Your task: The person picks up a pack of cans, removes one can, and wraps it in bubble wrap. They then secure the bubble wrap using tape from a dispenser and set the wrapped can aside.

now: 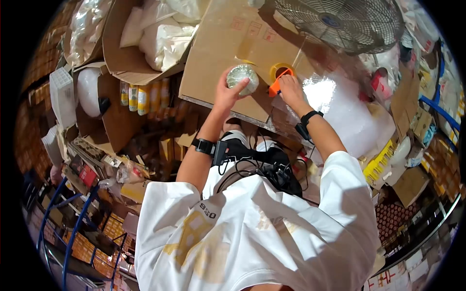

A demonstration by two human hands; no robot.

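My left hand (227,93) is wrapped round a shiny, round bundle (241,77) that looks covered in clear plastic film, with the thumb across its top. To its right, my right hand (292,91) grips an orange tape dispenser (275,88). A yellow-brown roll of tape (275,71) sits at its far end. Both hands are above a large cardboard surface (213,63) with red printed marks. The underside of the round bundle is hidden.
A large fan (335,24) stands at the back right. Beside my right arm lies a pile of clear plastic wrap (359,121). Back left, an open carton (114,58) holds white plastic-wrapped packs (167,41). Yellow-and-white cylinders (143,99) stand below it.
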